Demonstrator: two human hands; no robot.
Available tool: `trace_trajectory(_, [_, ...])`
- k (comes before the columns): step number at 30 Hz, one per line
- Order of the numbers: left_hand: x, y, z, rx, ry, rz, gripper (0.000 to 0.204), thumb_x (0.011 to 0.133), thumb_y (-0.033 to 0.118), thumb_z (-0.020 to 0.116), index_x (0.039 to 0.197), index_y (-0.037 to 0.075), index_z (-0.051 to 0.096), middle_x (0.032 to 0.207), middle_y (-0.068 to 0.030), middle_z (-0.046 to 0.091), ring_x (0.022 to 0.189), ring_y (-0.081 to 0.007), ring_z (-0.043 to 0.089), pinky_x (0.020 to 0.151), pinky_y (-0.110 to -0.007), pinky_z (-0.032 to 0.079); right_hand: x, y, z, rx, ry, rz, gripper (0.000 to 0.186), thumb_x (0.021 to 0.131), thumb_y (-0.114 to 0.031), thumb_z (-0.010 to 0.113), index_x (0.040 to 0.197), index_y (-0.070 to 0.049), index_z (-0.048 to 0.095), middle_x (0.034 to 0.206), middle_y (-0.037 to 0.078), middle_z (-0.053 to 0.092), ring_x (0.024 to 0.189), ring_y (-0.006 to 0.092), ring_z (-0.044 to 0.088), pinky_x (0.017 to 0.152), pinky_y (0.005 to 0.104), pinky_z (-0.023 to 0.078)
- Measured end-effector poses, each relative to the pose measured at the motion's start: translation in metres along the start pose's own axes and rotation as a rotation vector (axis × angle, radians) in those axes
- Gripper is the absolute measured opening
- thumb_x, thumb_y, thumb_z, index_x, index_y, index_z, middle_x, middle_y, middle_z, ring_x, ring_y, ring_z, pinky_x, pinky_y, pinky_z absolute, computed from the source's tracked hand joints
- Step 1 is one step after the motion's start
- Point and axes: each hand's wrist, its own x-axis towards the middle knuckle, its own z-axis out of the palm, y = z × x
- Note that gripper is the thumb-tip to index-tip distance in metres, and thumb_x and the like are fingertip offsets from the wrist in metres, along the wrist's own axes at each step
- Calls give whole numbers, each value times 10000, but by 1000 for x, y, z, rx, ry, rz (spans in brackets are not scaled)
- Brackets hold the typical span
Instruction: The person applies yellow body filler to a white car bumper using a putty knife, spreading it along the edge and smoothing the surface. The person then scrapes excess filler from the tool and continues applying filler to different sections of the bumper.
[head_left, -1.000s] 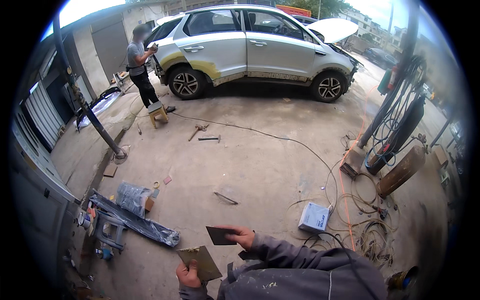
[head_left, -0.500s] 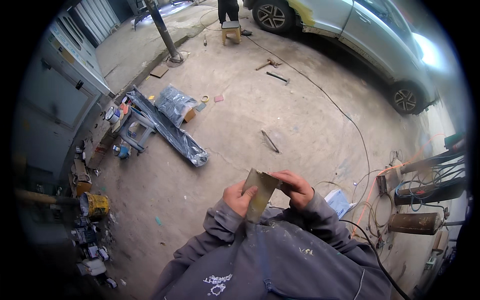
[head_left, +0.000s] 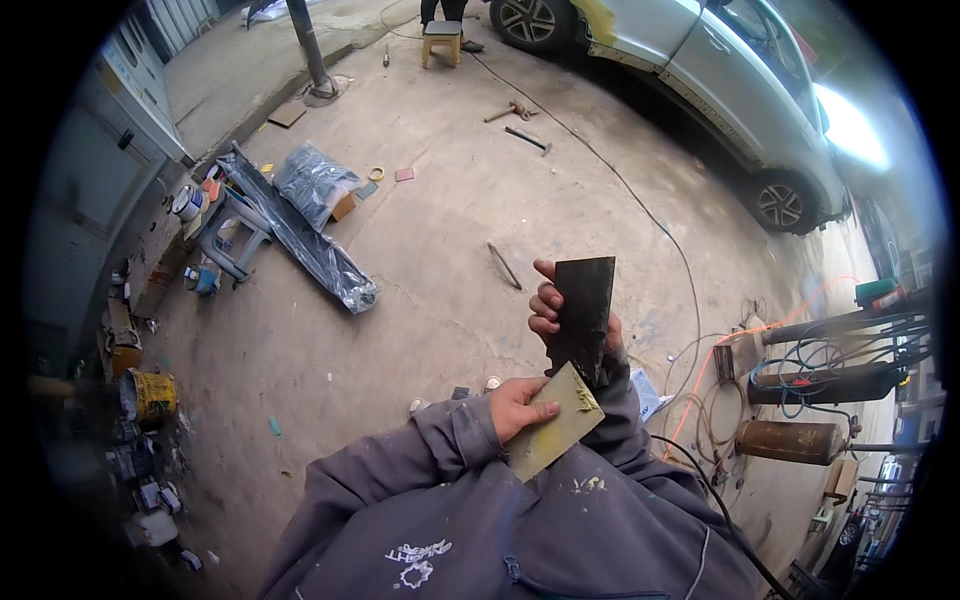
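Paste point(head_left: 586, 401), yellowish, on corner of khaki plate point(head_left: 552, 432) pinched in my left hand point(head_left: 515, 408); dark plate point(head_left: 584, 305) gripped in my right hand point(head_left: 545, 308) just beyond, contact between plates unclear; thin rod point(head_left: 505, 266) on floor point(head_left: 430, 230) ahead of both hands

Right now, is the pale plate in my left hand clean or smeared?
Smeared: the pale plate in your left hand carries clumps of yellowish paste near its right-hand corner.
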Motion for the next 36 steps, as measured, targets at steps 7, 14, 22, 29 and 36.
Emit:
trace_trajectory(7, [-10, -20, 1, 42, 114, -62, 375, 934, 206, 572, 1210, -44, 527, 1059, -82, 634, 958, -139, 605, 844, -273, 477, -30, 25, -22, -43, 92, 190, 637, 900, -299, 597, 1361, 58, 338, 890, 40, 506, 795, 133, 455, 696, 274, 388])
trace_trajectory(14, [-16, -21, 3, 20, 204, -27, 383, 929, 200, 584, 1214, -49, 525, 1049, -83, 635, 949, -139, 599, 840, -270, 474, -53, 35, -37, -185, 129, 312, 826, 856, -462, 630, 1402, 57, 290, 934, 26, 483, 837, 138, 473, 749, 298, 416])
trace_trajectory(22, [-23, -28, -5, -100, 233, 22, 400, 942, 254, 569, 1210, -39, 531, 1038, -85, 637, 928, -145, 609, 814, -277, 486, -75, 37, -59, -618, 165, 311, 655, 937, -436, 522, 1371, 32, 377, 986, 49, 532, 916, 173, 542, 821, 318, 449])
trace_trajectory(29, [-30, 18, -24, -407, 223, 272, 407, 962, 285, 519, 1226, -24, 512, 1051, -106, 636, 936, -186, 624, 818, -303, 502, -84, 41, -74, 158, 156, 277, 552, 970, -276, 469, 1410, 11, 299, 971, 69, 525, 968, 199, 509, 792, 326, 451])
trace_trajectory(36, [-9, -44, -10, -119, 28, -198, 392, 943, 251, 569, 1219, -26, 532, 1055, -61, 643, 936, -129, 615, 831, -272, 485, -34, 29, -58, 132, 212, 64, 633, 919, -272, 568, 1417, -4, 284, 931, 81, 569, 918, 208, 542, 842, 332, 434])
